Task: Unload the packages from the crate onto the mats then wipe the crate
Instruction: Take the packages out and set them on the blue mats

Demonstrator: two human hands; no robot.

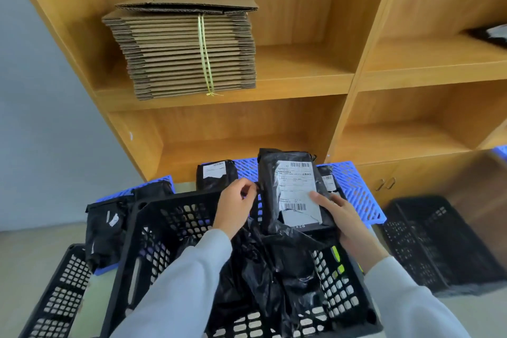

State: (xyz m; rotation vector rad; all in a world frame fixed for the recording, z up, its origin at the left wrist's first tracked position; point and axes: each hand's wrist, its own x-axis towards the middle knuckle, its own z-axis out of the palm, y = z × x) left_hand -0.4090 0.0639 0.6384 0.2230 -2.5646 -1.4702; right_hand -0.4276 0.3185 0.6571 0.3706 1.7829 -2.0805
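Before wooden shelving (247,123), a labelled package (295,192) is held above the crate (153,228) by the right hand (343,217), its fingers curled beneath, beside the loosely curled, empty left hand (233,208); slippage from the one-sided grip is risked short of the mats (356,186).

Glossy, crinkled black plastic film on the package (290,192), with a matt white paper label (297,192). Black lattice plastic for the crate (175,217); blue perforated plastic for the mats (356,189). Smooth wood-look shelving (315,82); rough corrugated cardboard stack (186,55) at upper left.
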